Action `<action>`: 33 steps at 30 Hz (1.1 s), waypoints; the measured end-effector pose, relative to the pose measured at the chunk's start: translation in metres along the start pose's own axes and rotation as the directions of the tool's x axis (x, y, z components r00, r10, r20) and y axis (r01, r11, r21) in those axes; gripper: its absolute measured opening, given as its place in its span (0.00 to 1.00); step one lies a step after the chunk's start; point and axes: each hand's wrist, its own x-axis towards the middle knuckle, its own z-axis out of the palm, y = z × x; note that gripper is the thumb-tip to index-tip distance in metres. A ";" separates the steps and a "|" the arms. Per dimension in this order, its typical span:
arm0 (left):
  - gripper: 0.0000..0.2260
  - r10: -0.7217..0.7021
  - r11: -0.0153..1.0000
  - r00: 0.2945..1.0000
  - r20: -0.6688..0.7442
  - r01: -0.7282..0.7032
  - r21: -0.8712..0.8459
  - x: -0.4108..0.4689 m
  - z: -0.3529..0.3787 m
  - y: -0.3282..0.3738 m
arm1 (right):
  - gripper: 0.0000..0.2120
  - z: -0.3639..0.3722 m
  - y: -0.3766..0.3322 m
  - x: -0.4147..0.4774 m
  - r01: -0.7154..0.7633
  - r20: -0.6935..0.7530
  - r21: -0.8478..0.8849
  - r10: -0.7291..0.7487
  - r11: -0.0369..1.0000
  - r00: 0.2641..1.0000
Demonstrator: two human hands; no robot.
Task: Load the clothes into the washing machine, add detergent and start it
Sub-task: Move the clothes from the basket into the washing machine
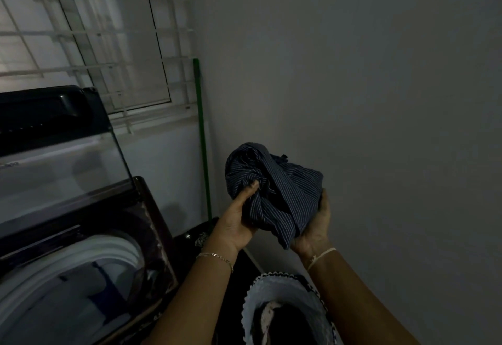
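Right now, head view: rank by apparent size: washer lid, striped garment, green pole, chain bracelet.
1. washer lid, raised, largest.
2. striped garment, by area; it is nearer the camera, so true size is unsure.
3. green pole, longer than the garment but thin.
4. chain bracelet, smallest.

striped cloth garment [274,184], glossy glass lid [62,165]

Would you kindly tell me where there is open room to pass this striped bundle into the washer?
The tub mouth, bordered by its white ring and the raised glass lid, is open. The air between the left hand, gripping the striped bundle, and the washer's rim, before the green pole, is free. Crowded: the laundry basket of clothes below the wrists.
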 end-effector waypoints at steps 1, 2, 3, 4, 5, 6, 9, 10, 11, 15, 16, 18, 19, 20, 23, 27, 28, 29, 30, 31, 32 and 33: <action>0.19 0.014 1.000 1.000 -0.004 -0.014 0.002 -0.001 -0.001 0.001 | 0.33 0.001 0.001 -0.001 -0.015 0.004 -0.009 0.015 1.000 1.000; 0.20 0.028 1.000 1.000 -0.010 -0.028 0.008 -0.002 -0.003 0.001 | 0.33 0.002 0.001 -0.002 -0.028 0.010 -0.016 0.028 0.999 1.000; 0.20 0.042 0.999 0.999 -0.017 -0.042 0.013 -0.003 -0.005 0.000 | 0.33 0.004 0.002 -0.004 -0.039 0.018 -0.019 0.039 0.999 0.999; 0.21 0.052 0.999 0.998 -0.026 -0.051 0.015 -0.004 -0.007 -0.001 | 0.32 0.007 0.003 -0.006 -0.048 0.028 -0.009 0.049 0.999 0.998; 0.21 0.059 0.998 0.998 -0.038 -0.058 0.011 -0.005 -0.008 -0.002 | 0.32 0.009 0.003 -0.007 -0.052 0.040 0.001 0.052 0.999 0.998; 0.21 0.065 0.998 0.997 -0.052 -0.065 0.002 -0.006 -0.010 -0.003 | 0.32 0.011 0.003 -0.008 -0.051 0.051 0.008 0.051 0.999 0.997; 0.22 0.081 0.996 0.993 -0.092 -0.083 -0.022 -0.009 -0.015 -0.004 | 0.33 0.015 0.006 -0.009 -0.071 0.084 0.002 0.070 0.997 0.994; 0.23 0.086 0.996 0.991 -0.100 -0.088 -0.019 -0.011 -0.017 -0.004 | 0.34 0.015 0.008 -0.009 -0.078 0.088 -0.003 0.078 0.997 0.993; 0.23 0.091 0.996 0.990 -0.106 -0.093 -0.010 -0.014 -0.019 -0.004 | 0.34 0.015 0.011 -0.009 -0.086 0.092 -0.004 0.086 0.996 0.992; 0.24 0.091 0.996 0.987 -0.129 -0.090 0.017 -0.029 -0.030 -0.001 | 0.32 0.014 0.024 -0.013 -0.116 0.101 0.030 0.112 0.993 0.989; 0.23 0.094 0.996 0.986 -0.139 -0.093 0.018 -0.034 -0.033 0.001 | 0.31 0.014 0.029 -0.013 -0.124 0.096 0.040 0.120 0.991 0.988; 0.20 0.113 0.994 0.982 -0.154 -0.114 0.007 -0.046 -0.042 0.007 | 0.30 0.015 0.042 -0.013 -0.151 0.082 0.051 0.147 0.987 0.986; 0.17 0.124 0.992 0.981 -0.151 -0.127 -0.013 -0.053 -0.048 0.010 | 0.30 0.016 0.049 -0.012 -0.168 0.071 0.046 0.165 0.985 0.984; 0.14 0.135 0.989 0.980 -0.150 -0.141 -0.033 -0.060 -0.054 0.014 | 0.30 0.018 0.059 -0.011 -0.184 0.055 0.036 0.182 0.982 0.982; 0.11 0.182 0.982 0.970 -0.161 -0.187 -0.020 -0.087 -0.079 0.025 | 0.27 0.024 0.090 -0.012 -0.236 0.029 0.014 0.235 0.972 0.971; 0.24 0.240 0.969 0.961 -0.136 -0.246 -0.029 -0.127 -0.120 0.044 | 0.26 0.037 0.134 -0.017 -0.305 -0.022 -0.055 0.304 0.951 0.952; 0.33 0.260 0.961 0.957 -0.131 -0.270 -0.063 -0.136 -0.129 0.050 | 0.26 0.041 0.145 -0.017 -0.328 -0.027 -0.065 0.327 0.942 0.945; 0.41 0.273 0.953 0.953 -0.128 -0.287 -0.099 -0.146 -0.136 0.057 | 0.26 0.045 0.156 -0.019 -0.353 -0.034 -0.072 0.351 0.933 0.936; 0.44 0.285 0.945 0.950 -0.125 -0.300 -0.127 -0.155 -0.141 0.065 | 0.27 0.048 0.167 -0.019 -0.376 -0.041 -0.087 0.373 0.923 0.927; 0.45 0.294 0.939 0.948 -0.118 -0.310 -0.150 -0.163 -0.147 0.074 | 0.27 0.052 0.179 -0.019 -0.395 -0.046 -0.105 0.392 0.913 0.919; 0.44 0.295 0.933 0.948 -0.118 -0.313 -0.180 -0.171 -0.153 0.084 | 0.26 0.056 0.191 -0.019 -0.409 -0.044 -0.122 0.407 0.904 0.912; 0.43 0.296 0.924 0.945 -0.137 -0.320 -0.209 -0.179 -0.161 0.095 | 0.26 0.061 0.204 -0.018 -0.423 -0.041 -0.133 0.422 0.896 0.906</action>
